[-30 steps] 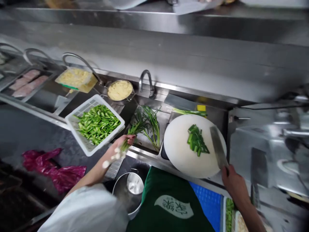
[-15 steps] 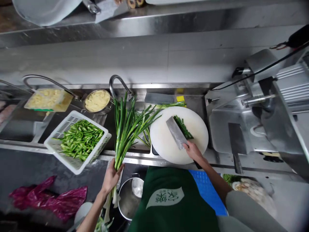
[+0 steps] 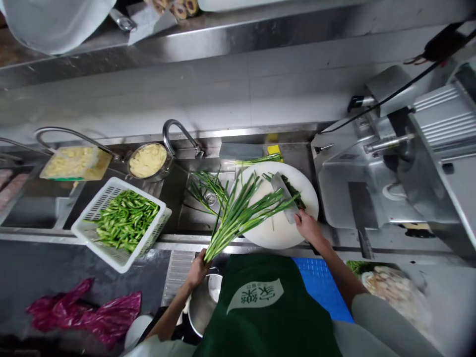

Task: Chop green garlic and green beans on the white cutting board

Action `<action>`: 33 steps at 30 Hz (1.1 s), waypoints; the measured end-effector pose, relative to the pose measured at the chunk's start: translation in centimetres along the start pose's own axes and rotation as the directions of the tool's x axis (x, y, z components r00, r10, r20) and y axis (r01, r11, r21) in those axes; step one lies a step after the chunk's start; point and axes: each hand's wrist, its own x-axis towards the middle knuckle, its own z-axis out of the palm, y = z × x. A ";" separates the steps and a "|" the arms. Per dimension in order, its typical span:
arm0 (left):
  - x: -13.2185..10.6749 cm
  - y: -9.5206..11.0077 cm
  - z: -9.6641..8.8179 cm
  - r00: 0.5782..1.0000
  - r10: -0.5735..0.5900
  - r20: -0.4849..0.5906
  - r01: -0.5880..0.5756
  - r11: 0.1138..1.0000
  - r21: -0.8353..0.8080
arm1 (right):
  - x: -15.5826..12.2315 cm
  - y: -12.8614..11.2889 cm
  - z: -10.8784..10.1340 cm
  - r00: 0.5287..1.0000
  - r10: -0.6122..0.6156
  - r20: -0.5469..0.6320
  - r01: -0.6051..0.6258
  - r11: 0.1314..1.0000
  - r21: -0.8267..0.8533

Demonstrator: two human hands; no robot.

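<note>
My left hand [image 3: 196, 270] grips the root end of a bunch of green onions [image 3: 241, 213], whose leaves fan out over the round white cutting board [image 3: 267, 230]. My right hand [image 3: 308, 226] holds a cleaver [image 3: 283, 194] with its blade resting on the board beside a small pile of cut green pieces [image 3: 293, 191]. More loose green onions [image 3: 204, 186] lie in the sink [image 3: 193, 218] left of the board.
A white basket of cut greens [image 3: 124, 223] sits left of the sink, with a faucet [image 3: 178, 133] and a pot of pale food [image 3: 148, 160] behind. A slicing machine [image 3: 390, 163] stands at right. A steel pot [image 3: 203, 302] and magenta bag [image 3: 85, 312] lie below.
My left hand has swung the bunch of green onions from upright over the sink down to the right onto the board. The cleaver has shifted right and back, nudging the cut pieces.
</note>
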 end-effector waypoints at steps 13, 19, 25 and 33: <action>-0.7 -3.3 -4.1 1.000 0.023 -0.004 -0.022 0.989 0.144 | -3.9 2.8 -2.6 0.900 0.038 -0.434 -0.021 0.999 0.043; -2.1 -5.9 -7.7 0.999 -0.044 0.018 0.034 0.924 0.381 | 0.3 3.6 2.0 0.924 0.015 -0.382 -0.029 0.999 -0.031; -3.2 -5.6 -8.9 0.995 -0.101 -0.009 0.087 0.803 0.590 | 0.9 3.2 4.4 0.947 -0.048 -0.317 -0.001 0.988 -0.154; -4.0 -5.8 -8.8 0.998 0.013 -0.062 0.027 0.805 0.593 | 0.2 3.4 2.8 0.969 -0.130 -0.212 0.077 0.967 -0.245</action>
